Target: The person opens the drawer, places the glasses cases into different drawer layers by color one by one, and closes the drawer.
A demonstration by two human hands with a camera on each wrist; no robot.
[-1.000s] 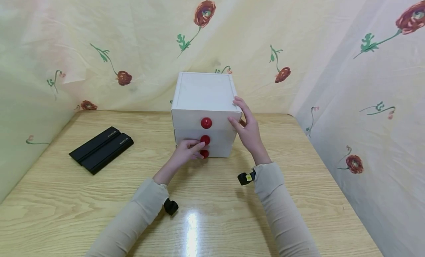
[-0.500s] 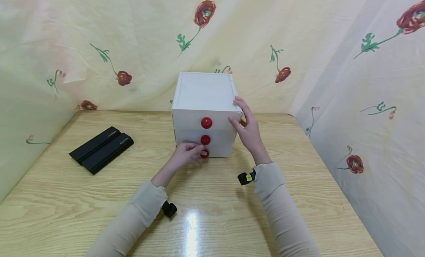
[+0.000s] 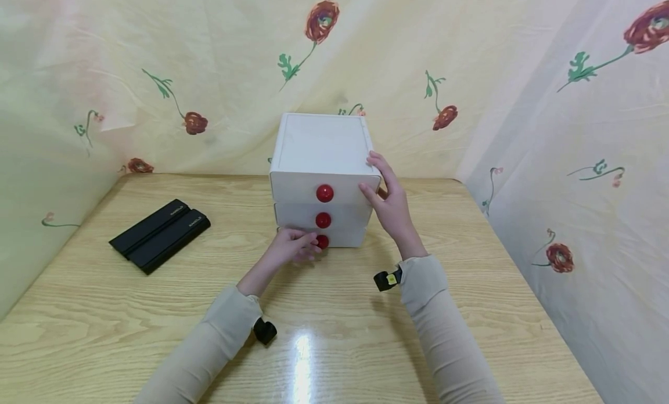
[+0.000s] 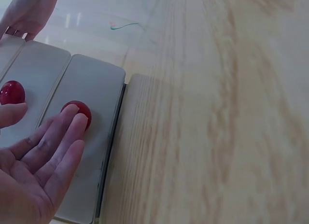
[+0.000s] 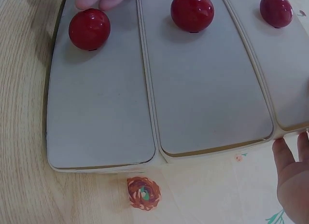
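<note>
A small white cabinet [image 3: 324, 143] with three stacked drawers stands on the table, a round red knob on each drawer front. All three drawers are pushed in. My left hand [image 3: 287, 245] is at the bottom knob [image 3: 324, 241], its fingertips touching the knob's left side; in the left wrist view the fingers [image 4: 58, 137] reach out nearly straight and the thumb stands apart near the middle knob [image 4: 12, 92]. My right hand [image 3: 393, 209] rests against the cabinet's upper right corner, thumb on the top drawer's front and straight fingers along the side.
Two flat black cases [image 3: 159, 235] with small lettering lie side by side to the left on the wooden table [image 3: 418, 334]. A flower-patterned cloth [image 3: 235, 73] hangs behind the cabinet and along both sides of the table.
My left hand has moved down from the middle knob to the bottom one, drawing slightly left. The right hand and the cabinet have stayed in place.
</note>
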